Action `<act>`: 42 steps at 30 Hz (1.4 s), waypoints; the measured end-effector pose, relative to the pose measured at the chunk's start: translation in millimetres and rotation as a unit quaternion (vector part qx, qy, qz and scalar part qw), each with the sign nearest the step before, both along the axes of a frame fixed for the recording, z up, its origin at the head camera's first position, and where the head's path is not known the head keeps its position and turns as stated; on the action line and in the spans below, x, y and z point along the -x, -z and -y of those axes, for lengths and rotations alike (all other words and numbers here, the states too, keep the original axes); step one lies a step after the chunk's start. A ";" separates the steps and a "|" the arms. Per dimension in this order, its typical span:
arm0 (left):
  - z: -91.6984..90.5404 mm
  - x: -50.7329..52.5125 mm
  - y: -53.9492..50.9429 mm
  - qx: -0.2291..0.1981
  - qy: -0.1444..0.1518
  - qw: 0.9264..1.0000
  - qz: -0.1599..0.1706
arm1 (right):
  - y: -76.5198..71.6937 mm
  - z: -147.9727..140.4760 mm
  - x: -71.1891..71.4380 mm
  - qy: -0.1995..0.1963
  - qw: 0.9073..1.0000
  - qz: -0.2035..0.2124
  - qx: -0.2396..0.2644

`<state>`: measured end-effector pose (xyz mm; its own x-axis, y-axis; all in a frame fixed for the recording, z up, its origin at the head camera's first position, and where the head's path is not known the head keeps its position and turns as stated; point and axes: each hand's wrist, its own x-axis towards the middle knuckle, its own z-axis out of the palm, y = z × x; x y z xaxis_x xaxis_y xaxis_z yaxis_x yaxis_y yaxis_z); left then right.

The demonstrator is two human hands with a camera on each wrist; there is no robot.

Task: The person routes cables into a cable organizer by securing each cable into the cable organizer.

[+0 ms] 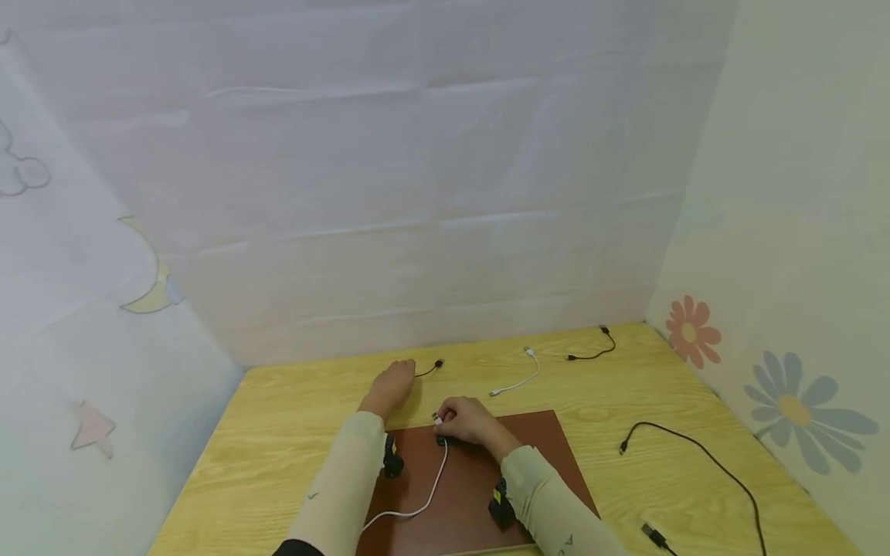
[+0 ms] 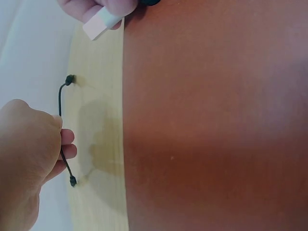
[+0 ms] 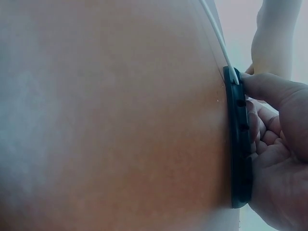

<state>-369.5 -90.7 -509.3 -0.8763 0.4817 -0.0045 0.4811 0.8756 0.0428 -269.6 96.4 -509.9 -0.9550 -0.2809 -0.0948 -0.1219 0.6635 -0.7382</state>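
My left hand (image 1: 392,384) pinches the middle of a short black USB cable (image 2: 60,101) near the table's back edge; both of its plugs stick out past my fingers. On the back edge of a brown mat lies a black slotted cable holder (image 3: 239,144), with a white USB cable (image 1: 434,490) running into the slot at one end. My right hand (image 1: 464,421) is at the holder, thumb and fingers on the white cable's USB plug (image 2: 96,26). The holder's other visible slots hold no cable. In the head view my right hand hides most of it.
The brown mat (image 1: 480,494) lies on a wood-grain table (image 1: 278,432). A short white cable (image 1: 518,384) and a short black cable (image 1: 591,357) lie at the back right. A long black cable (image 1: 716,459) curves along the right side. Printed cloth walls border the table.
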 end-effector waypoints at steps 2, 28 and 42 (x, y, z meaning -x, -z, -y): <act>1.5 -1.9 -5.4 -0.006 0.006 1.000 0.005 | -0.4 -0.4 0.1 -0.002 1.000 0.000 0.002; -8.4 -26.7 -51.5 -0.084 0.010 0.996 -0.027 | -6.0 -22.2 9.6 0.001 1.000 -0.011 -0.009; -16.9 -54.5 -63.4 -0.107 0.057 0.988 -0.099 | -17.2 -23.8 16.9 0.101 0.967 0.067 0.224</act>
